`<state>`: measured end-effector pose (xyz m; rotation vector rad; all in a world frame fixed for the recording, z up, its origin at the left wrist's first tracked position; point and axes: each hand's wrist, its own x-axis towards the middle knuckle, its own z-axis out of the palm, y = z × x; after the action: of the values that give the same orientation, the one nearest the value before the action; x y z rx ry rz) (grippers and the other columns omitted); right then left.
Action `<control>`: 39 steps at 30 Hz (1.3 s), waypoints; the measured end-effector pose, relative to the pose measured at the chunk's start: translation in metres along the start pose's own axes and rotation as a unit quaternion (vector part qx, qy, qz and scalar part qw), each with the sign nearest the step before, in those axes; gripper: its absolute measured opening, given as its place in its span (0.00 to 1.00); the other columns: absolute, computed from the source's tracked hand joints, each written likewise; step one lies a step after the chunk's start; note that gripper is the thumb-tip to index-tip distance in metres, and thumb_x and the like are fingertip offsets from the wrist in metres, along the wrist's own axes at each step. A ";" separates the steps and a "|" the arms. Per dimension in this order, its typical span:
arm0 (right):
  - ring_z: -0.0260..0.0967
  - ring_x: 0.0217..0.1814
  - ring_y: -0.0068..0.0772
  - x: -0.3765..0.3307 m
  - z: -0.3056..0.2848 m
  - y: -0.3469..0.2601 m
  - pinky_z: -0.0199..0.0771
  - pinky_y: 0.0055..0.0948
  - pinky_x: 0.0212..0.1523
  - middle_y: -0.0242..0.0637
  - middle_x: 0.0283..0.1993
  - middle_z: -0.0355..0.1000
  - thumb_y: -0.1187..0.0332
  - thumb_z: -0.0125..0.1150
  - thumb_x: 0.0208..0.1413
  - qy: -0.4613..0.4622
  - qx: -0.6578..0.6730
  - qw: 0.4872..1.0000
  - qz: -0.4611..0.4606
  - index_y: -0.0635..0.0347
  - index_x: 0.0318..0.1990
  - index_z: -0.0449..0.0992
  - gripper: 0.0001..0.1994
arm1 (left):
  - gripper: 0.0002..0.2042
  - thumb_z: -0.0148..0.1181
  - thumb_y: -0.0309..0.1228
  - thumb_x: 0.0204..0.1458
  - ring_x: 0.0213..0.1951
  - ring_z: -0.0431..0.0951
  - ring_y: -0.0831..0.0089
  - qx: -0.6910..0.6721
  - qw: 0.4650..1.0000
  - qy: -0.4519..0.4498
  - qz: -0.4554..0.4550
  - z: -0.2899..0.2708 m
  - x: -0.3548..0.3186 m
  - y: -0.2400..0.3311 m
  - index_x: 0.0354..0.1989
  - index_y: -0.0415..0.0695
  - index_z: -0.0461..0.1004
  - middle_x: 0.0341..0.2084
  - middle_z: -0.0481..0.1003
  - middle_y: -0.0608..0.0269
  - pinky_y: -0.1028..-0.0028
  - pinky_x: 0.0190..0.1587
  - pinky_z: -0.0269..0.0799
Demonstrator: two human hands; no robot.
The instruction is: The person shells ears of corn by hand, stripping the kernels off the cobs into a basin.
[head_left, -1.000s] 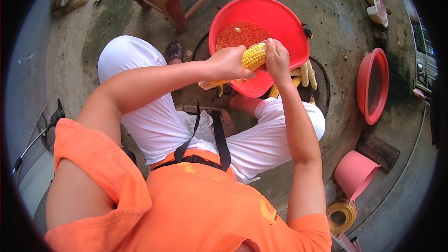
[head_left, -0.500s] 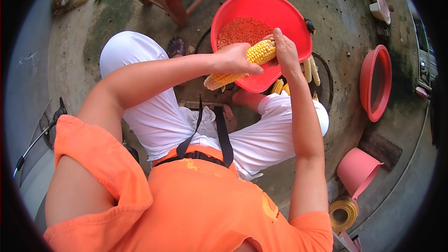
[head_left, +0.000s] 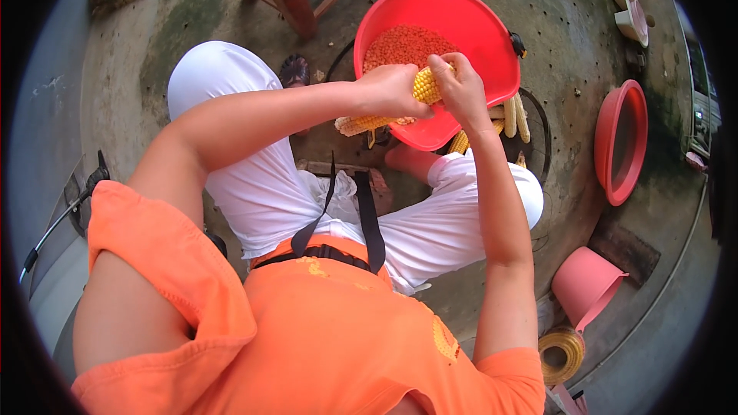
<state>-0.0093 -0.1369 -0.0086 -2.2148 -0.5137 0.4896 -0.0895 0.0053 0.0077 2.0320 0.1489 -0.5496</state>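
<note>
My left hand point(head_left: 393, 91) is wrapped round the middle of a yellow corn cob point(head_left: 427, 86). The cob slants across the near part of a red basin point(head_left: 477, 34), its paler lower end poking out past my left wrist. At the cob's upper end my right hand point(head_left: 460, 91) is closed over the tip, thumb and fingers pressing on the kernels. Beneath my hands, loose kernels point(head_left: 406, 46), tinted red-orange, lie in the basin.
Bare, pale cobs point(head_left: 516, 119) and yellow cobs point(head_left: 459, 143) lie beside the basin by my right knee. A wooden stool point(head_left: 296, 0) stands beyond. To the right are a red tub point(head_left: 621, 142), a pink bucket point(head_left: 586, 284) and a yellow coil point(head_left: 561, 356).
My right hand has shifted slightly left and curled over the cob's upper end, where its thumb stood up before. My left hand keeps its grip.
</note>
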 end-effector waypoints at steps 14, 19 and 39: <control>0.71 0.32 0.31 0.003 -0.004 -0.004 0.70 0.29 0.35 0.39 0.28 0.71 0.61 0.50 0.54 -0.037 0.096 0.995 -0.001 0.67 0.35 0.72 0.14 | 0.25 0.64 0.45 0.33 0.30 0.76 0.63 -0.011 0.999 -0.042 -0.022 0.000 0.001 0.002 0.32 0.35 0.70 0.25 0.74 0.50 0.68 0.34 0.68; 0.69 0.32 0.26 0.002 0.005 0.003 0.68 0.24 0.34 0.39 0.30 0.71 0.67 0.50 0.52 0.014 0.073 0.997 -0.002 0.68 0.37 0.72 0.12 | 0.26 0.64 0.45 0.32 0.30 0.76 0.62 -0.007 1.000 -0.025 -0.002 -0.002 -0.002 0.004 0.33 0.34 0.70 0.25 0.74 0.49 0.68 0.34 0.68; 0.71 0.32 0.41 -0.002 -0.005 -0.002 0.69 0.32 0.34 0.47 0.28 0.71 0.63 0.49 0.53 0.062 0.020 0.995 -0.077 0.65 0.33 0.72 0.13 | 0.26 0.64 0.46 0.34 0.32 0.75 0.61 -0.024 0.999 0.011 0.035 0.000 -0.004 0.000 0.33 0.35 0.68 0.26 0.73 0.50 0.68 0.35 0.68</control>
<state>-0.0096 -0.1394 -0.0034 -2.1306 -0.5982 0.2776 -0.0933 0.0062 0.0096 1.9900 0.1020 -0.4747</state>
